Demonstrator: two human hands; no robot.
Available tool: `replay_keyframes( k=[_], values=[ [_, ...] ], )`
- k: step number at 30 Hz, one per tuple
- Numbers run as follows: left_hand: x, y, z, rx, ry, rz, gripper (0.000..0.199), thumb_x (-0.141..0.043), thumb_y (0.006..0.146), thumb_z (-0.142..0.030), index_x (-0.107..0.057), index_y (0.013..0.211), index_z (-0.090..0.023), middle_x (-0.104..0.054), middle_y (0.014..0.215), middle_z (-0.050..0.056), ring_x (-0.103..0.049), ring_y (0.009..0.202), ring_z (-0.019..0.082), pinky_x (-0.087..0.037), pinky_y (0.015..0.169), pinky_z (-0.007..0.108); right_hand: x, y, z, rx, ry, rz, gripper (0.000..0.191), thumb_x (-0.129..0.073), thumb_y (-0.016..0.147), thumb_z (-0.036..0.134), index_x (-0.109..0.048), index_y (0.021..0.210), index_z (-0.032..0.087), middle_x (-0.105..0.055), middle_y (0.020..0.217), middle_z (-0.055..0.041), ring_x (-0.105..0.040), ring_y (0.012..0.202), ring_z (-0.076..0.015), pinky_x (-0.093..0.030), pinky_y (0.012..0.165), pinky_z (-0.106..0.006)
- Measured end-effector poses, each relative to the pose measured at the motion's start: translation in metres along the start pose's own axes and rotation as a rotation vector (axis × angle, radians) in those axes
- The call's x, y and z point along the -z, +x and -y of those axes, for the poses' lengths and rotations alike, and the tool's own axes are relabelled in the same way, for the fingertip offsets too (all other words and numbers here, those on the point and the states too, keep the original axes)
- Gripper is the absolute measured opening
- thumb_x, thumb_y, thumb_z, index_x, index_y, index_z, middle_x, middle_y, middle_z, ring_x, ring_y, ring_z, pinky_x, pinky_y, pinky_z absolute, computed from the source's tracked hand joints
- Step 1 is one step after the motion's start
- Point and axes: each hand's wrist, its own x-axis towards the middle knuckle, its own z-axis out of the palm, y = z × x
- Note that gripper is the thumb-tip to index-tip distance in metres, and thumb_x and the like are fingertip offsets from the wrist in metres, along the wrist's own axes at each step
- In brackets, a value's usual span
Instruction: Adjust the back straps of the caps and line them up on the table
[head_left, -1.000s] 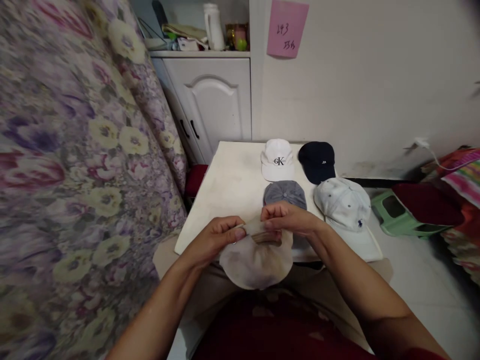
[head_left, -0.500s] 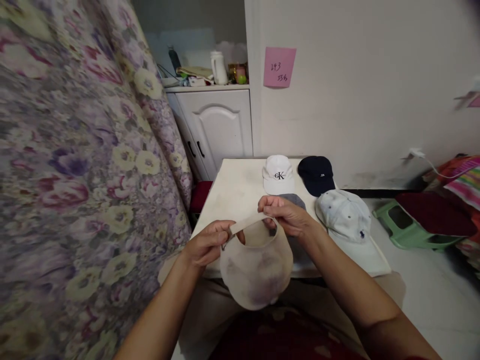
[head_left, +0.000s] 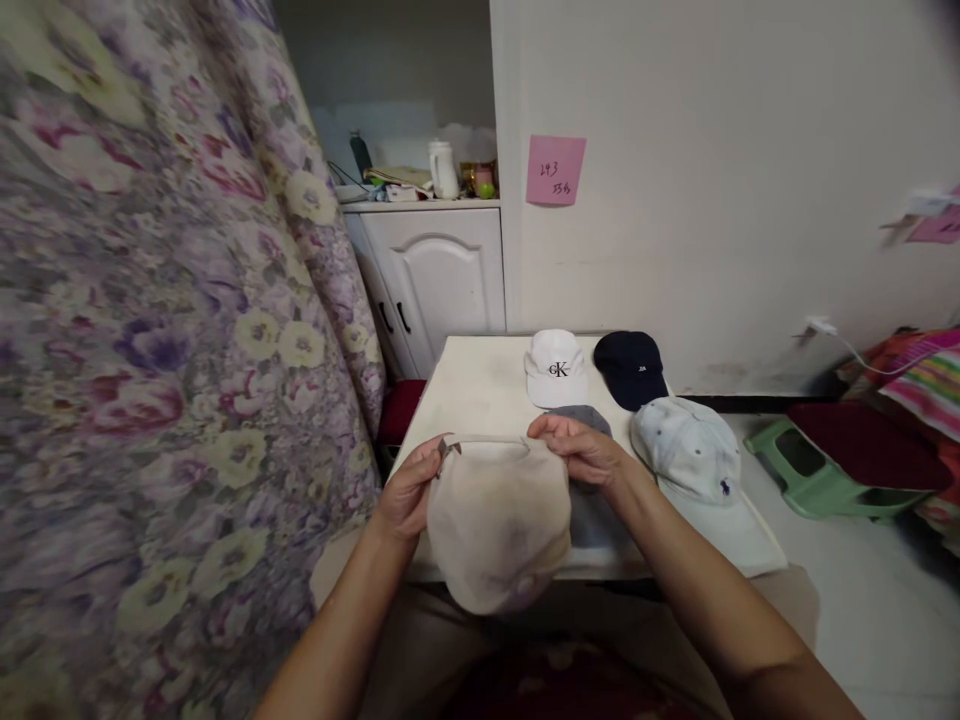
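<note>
A beige baseball cap hangs between my hands over the near edge of the table, its rear opening and strap at the top. My left hand pinches it at the left end of the strap, by the buckle. On the other side my right hand grips the right end of the opening. Partly hidden behind the beige cap and my right hand lies a grey cap. A pale blue denim cap rests to the right, close to my right forearm.
At the back of the white table sit a white cap with black letters and a navy cap. A floral curtain hangs on the left. A green stool with a dark red top stands on the floor to the right.
The beige cap has tilted so that more of its outer crown shows and the opening looks narrower. Both hands keep hold of it. The view has tipped slightly upward.
</note>
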Motion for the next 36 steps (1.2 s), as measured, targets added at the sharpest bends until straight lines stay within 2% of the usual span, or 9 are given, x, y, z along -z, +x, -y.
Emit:
replay_keyframes(
  k=[4, 9, 16, 20, 23, 26, 30, 33, 36],
  values=[
    [0.005, 0.000, -0.008, -0.015, -0.014, -0.015, 0.029, -0.089, 0.065, -0.024, -0.072, 0.086, -0.014, -0.077, 0.077, 0.002, -0.074, 0.066, 0.016, -0.060, 0.065, 0.021, 0.005, 0.004, -0.008, 0.056, 0.030, -0.025, 0.042, -0.090, 0.059, 0.025, -0.069, 0.095, 0.017, -0.073, 0.078, 0.0008, -0.068, 0.066, -0.0096, -0.055, 0.066, -0.018],
    [0.020, -0.005, -0.010, -0.073, -0.125, -0.080, 0.015, -0.082, 0.073, -0.020, -0.076, 0.086, -0.020, -0.080, 0.081, -0.001, -0.076, 0.071, 0.017, -0.063, 0.076, 0.025, 0.016, 0.007, -0.033, -0.065, -0.011, 0.041, 0.046, -0.090, 0.058, 0.029, -0.071, 0.097, 0.014, -0.073, 0.084, -0.0036, -0.069, 0.070, -0.0121, -0.055, 0.067, -0.020],
    [0.048, -0.003, -0.007, 0.033, -0.202, 0.030, 0.019, -0.067, 0.088, -0.033, -0.080, 0.094, -0.020, -0.082, 0.083, 0.004, -0.078, 0.084, 0.024, -0.057, 0.096, 0.034, 0.029, 0.005, -0.083, -0.079, 0.036, 0.109, 0.046, -0.095, 0.046, 0.033, -0.070, 0.080, 0.014, -0.070, 0.069, -0.0010, -0.067, 0.064, -0.0134, -0.054, 0.066, -0.022],
    [0.048, 0.006, -0.006, 0.081, -0.276, -0.194, 0.037, -0.049, 0.098, -0.035, -0.080, 0.091, -0.014, -0.081, 0.083, 0.008, -0.078, 0.087, 0.027, -0.054, 0.100, 0.040, 0.029, 0.003, -0.100, -0.005, 0.095, 0.070, 0.045, -0.092, 0.051, 0.034, -0.070, 0.085, 0.015, -0.073, 0.073, -0.0030, -0.069, 0.068, -0.0171, -0.055, 0.068, -0.027],
    [0.051, 0.013, -0.001, 0.128, -0.322, -0.268, 0.047, -0.042, 0.101, -0.041, -0.077, 0.106, -0.011, -0.081, 0.087, 0.011, -0.076, 0.093, 0.029, -0.052, 0.102, 0.045, 0.029, 0.003, -0.108, 0.090, 0.150, -0.011, 0.047, -0.089, 0.057, 0.039, -0.070, 0.095, 0.020, -0.075, 0.081, -0.0025, -0.071, 0.076, -0.0193, -0.056, 0.070, -0.029],
    [0.065, 0.012, 0.013, 0.158, -0.353, -0.216, 0.059, -0.035, 0.101, -0.052, -0.067, 0.127, -0.010, -0.080, 0.098, 0.013, -0.073, 0.104, 0.032, -0.049, 0.104, 0.047, 0.027, 0.003, -0.110, 0.145, 0.187, -0.092, 0.043, -0.085, 0.064, 0.041, -0.068, 0.099, 0.023, -0.076, 0.086, -0.0022, -0.072, 0.084, -0.0227, -0.057, 0.072, -0.032],
    [0.087, -0.009, 0.047, 0.167, -0.375, -0.188, 0.063, -0.025, 0.104, -0.051, -0.069, 0.125, -0.011, -0.080, 0.097, 0.012, -0.072, 0.107, 0.031, -0.049, 0.105, 0.045, 0.025, 0.004, -0.112, 0.163, 0.214, -0.190, 0.036, -0.081, 0.070, 0.042, -0.067, 0.097, 0.023, -0.076, 0.082, -0.0031, -0.073, 0.088, -0.0260, -0.058, 0.073, -0.037],
    [0.095, -0.034, 0.079, 0.098, -0.410, -0.041, 0.047, -0.039, 0.103, -0.041, -0.075, 0.113, -0.013, -0.081, 0.095, 0.010, -0.075, 0.098, 0.026, -0.051, 0.103, 0.038, 0.025, 0.008, -0.114, 0.173, 0.233, -0.262, 0.036, -0.081, 0.071, 0.041, -0.065, 0.098, 0.022, -0.076, 0.080, -0.0023, -0.073, 0.089, -0.0265, -0.058, 0.077, -0.038],
    [0.094, -0.057, 0.105, 0.037, -0.403, -0.041, 0.024, -0.055, 0.097, -0.021, -0.076, 0.109, -0.017, -0.080, 0.103, 0.006, -0.077, 0.092, 0.021, -0.051, 0.103, 0.032, 0.024, 0.012, -0.118, 0.168, 0.233, -0.310, 0.039, -0.081, 0.071, 0.041, -0.064, 0.100, 0.022, -0.077, 0.081, -0.0026, -0.073, 0.095, -0.0275, -0.057, 0.081, -0.041]
  ],
)
